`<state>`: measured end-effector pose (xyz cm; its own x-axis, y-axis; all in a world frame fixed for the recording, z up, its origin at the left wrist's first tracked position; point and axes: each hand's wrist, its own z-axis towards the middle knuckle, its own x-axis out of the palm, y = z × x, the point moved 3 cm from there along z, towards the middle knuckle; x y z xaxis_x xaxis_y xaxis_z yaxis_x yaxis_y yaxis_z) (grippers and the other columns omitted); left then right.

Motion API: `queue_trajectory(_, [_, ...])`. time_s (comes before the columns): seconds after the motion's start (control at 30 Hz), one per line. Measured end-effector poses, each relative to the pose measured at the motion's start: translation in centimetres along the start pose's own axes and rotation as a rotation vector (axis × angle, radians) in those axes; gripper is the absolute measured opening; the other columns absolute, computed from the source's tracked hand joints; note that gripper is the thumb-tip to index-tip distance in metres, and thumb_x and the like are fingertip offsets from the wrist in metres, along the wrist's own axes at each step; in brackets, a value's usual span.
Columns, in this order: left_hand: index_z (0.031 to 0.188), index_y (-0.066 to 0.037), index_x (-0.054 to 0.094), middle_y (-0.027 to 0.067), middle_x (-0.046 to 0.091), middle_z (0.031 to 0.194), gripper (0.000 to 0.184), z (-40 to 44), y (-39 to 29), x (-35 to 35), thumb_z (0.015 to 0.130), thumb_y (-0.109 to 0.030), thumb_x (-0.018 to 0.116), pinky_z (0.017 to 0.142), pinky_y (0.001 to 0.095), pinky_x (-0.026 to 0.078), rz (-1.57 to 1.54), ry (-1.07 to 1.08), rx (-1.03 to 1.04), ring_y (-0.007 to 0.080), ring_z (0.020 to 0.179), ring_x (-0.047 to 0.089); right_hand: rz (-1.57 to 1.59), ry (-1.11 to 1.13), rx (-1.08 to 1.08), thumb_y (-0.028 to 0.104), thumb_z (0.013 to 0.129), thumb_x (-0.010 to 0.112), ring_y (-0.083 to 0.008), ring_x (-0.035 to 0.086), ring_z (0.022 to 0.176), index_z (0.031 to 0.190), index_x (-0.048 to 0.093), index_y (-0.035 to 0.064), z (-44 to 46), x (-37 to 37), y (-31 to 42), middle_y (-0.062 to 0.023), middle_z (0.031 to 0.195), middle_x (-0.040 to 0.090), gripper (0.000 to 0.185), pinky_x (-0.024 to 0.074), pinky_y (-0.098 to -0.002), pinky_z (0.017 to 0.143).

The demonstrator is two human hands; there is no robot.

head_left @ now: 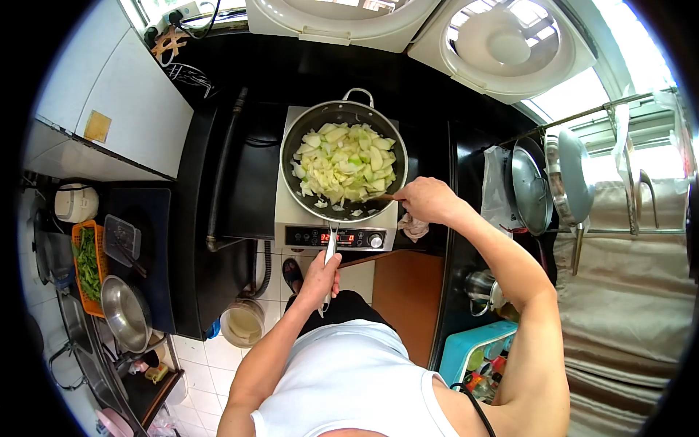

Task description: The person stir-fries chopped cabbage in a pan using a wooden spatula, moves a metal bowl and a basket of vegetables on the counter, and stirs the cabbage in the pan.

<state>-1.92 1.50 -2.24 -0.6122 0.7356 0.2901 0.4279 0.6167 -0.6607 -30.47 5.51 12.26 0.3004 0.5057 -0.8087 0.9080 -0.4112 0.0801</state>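
Observation:
A deep frying pan (290, 175) sits on an induction cooker (291, 234) with a lit red display. Chopped pale green vegetable pieces (346, 162) fill much of the pan. My left hand (320, 278) is closed around the pan's metal handle (332, 246), near the front of the cooker. At the pan's right rim, my right hand (429, 199) grips a wooden spatula (383, 197); its far end reaches in among the pieces, and its blade is hidden. Just below my right hand lies a crumpled cloth (413, 227).
Pan lids (531, 186) and pans hang on a rack at right, above a turquoise crate (466, 342) of bottles. On the left are an orange basket (89, 269) of greens and a steel bowl (125, 313). A bucket (242, 324) stands on the floor.

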Motion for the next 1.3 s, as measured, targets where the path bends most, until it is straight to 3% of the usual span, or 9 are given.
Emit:
queue_trajectory(0.3, [0.104, -0.010, 0.050, 0.0022, 0.052, 0.072, 0.029, -0.2, 0.0, 0.3, 0.110, -0.038, 0.054, 0.040, 0.0290, 0.041, 0.001, 0.002, -0.001, 0.0120, 0.046, 0.050, 0.005, -0.058, 0.002, 0.006, 0.088, 0.057, -0.0376, 0.075, 0.100, 0.119, 0.079, 0.0143, 1.6, 2.2, 0.5, -0.0197, 0.102, 0.077, 0.039, 0.0598, -0.0480, 0.088])
queue_trajectory(0.33, [0.104, -0.010, 0.050, 0.0023, 0.052, 0.072, 0.029, -0.4, -0.2, 0.4, 0.110, -0.037, 0.054, 0.040, 0.0290, 0.041, -0.017, 0.002, -0.009, 0.0121, 0.046, 0.050, -0.055, -0.037, 0.002, 0.016, 0.096, 0.056, -0.0382, 0.075, 0.094, 0.127, 0.077, 0.0190, 2.0, 2.5, 0.4, -0.0189, 0.100, 0.078, 0.038, 0.0609, -0.0487, 0.085])
queue_trajectory(0.43, [0.104, -0.010, 0.050, 0.0023, 0.052, 0.072, 0.029, -0.4, -0.3, 0.5, 0.110, -0.037, 0.054, 0.040, 0.0291, 0.041, -0.028, 0.011, -0.007, 0.0122, 0.046, 0.050, -0.067, -0.092, -0.022, 0.016, 0.096, 0.055, -0.0385, 0.075, 0.094, 0.128, 0.076, 0.0191, 1.8, 3.4, 0.9, -0.0201, 0.099, 0.077, 0.039, 0.0606, -0.0494, 0.086])
queue_trajectory(0.6, [0.105, -0.010, 0.050, 0.0015, 0.052, 0.071, 0.029, -0.2, 0.3, 0.3, 0.109, -0.038, 0.055, 0.040, 0.0291, 0.042, -0.028, 0.015, 0.008, 0.0121, 0.046, 0.050, -0.032, -0.121, -0.039, 0.018, 0.093, 0.058, -0.0393, 0.074, 0.095, 0.126, 0.076, 0.0195, -0.2, 1.7, 0.4, -0.0199, 0.098, 0.076, 0.038, 0.0596, -0.0513, 0.086])
queue_trajectory(0.7, [0.105, -0.010, 0.050, 0.0014, 0.052, 0.071, 0.029, -0.5, 0.0, 0.4, 0.109, -0.038, 0.055, 0.040, 0.0287, 0.042, -0.032, 0.003, 0.010, 0.0119, 0.046, 0.050, -0.223, -0.067, 0.012, 0.010, 0.085, 0.062, -0.0342, 0.078, 0.091, 0.121, 0.080, 0.0268, -2.2, -2.1, -0.4, -0.0161, 0.097, 0.078, 0.043, 0.0627, -0.0461, 0.080])
queue_trajectory(0.73, [0.105, -0.010, 0.050, 0.0014, 0.052, 0.071, 0.029, -0.5, 0.0, 0.4, 0.109, -0.038, 0.055, 0.040, 0.0287, 0.042, -0.032, 0.004, 0.011, 0.0119, 0.046, 0.050, -0.311, -0.105, 0.001, 0.013, 0.084, 0.067, -0.0326, 0.078, 0.089, 0.107, 0.083, 0.0174, -2.0, -2.3, -1.2, -0.0151, 0.094, 0.079, 0.029, 0.0630, -0.0438, 0.076])
queue_trajectory(0.9, [0.104, -0.010, 0.049, 0.0015, 0.052, 0.072, 0.028, -0.5, -0.1, 0.4, 0.109, -0.037, 0.055, 0.040, 0.0286, 0.042, -0.025, 0.005, -0.017, 0.0116, 0.046, 0.050, -0.311, -0.208, -0.032, 0.012, 0.084, 0.068, -0.0336, 0.078, 0.085, 0.089, 0.082, 0.0064, 2.1, 1.0, -1.7, -0.0159, 0.087, 0.078, 0.016, 0.0622, -0.0441, 0.071])
queue_trajectory(1.13, [0.105, -0.007, 0.049, 0.0022, 0.052, 0.069, 0.025, -0.6, -0.5, 0.6, 0.110, -0.031, 0.054, 0.038, 0.0292, 0.043, -0.051, 0.007, -0.013, 0.0127, 0.045, 0.050, -0.191, -0.203, 0.008, 0.012, 0.085, 0.062, -0.0335, 0.077, 0.091, 0.119, 0.081, 0.0230, -0.4, -0.7, -3.5, -0.0143, 0.093, 0.077, 0.041, 0.0614, -0.0467, 0.077])
queue_trajectory(1.3, [0.104, -0.008, 0.048, 0.0021, 0.051, 0.069, 0.024, -0.5, -0.4, 0.5, 0.110, -0.031, 0.053, 0.038, 0.0291, 0.042, -0.030, 0.011, -0.015, 0.0127, 0.045, 0.050, 0.265, -0.343, 0.026, 0.019, 0.094, 0.062, -0.0409, 0.073, 0.099, 0.124, 0.076, 0.0120, -1.4, 0.7, -7.8, -0.0198, 0.105, 0.077, 0.034, 0.0593, -0.0493, 0.088])
